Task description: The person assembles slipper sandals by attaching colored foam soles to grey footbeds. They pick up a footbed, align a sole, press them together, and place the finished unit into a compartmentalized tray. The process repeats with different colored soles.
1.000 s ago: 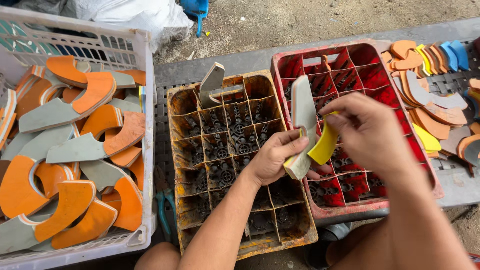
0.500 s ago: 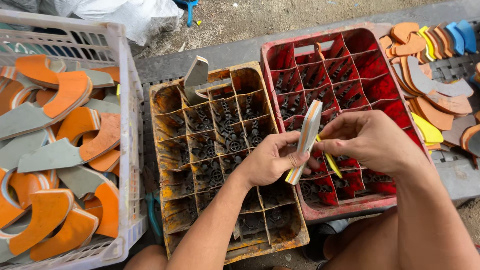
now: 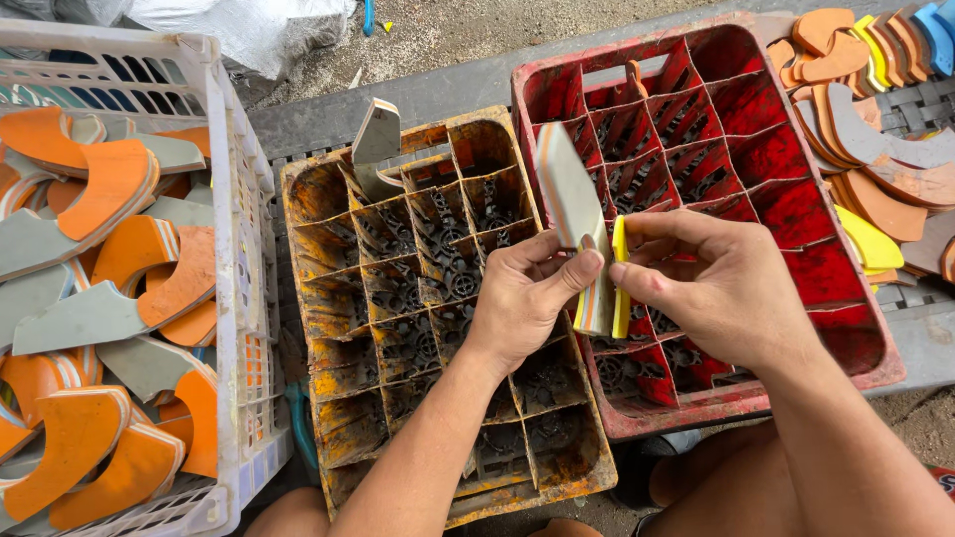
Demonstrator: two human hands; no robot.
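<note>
1. A grey curved foam piece (image 3: 574,214) with striped edge layers is gripped by the left hand (image 3: 522,293), held upright above the gap between the orange crate (image 3: 328,328) and the red crate (image 3: 846,249).
2. A yellow layer (image 3: 620,283) is pinched by the right hand (image 3: 721,288); a second ago it was curled wide, and it is now pressed beside the piece.
3. The peel appears restarted rather than finished.
4. A white basket (image 3: 244,298) of similar offcuts stands at left.

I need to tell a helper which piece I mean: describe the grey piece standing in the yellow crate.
Find the yellow crate between the white basket and the red crate. At its far edge one grey foam piece stands upright in a compartment, the only thing in that crate.
</note>
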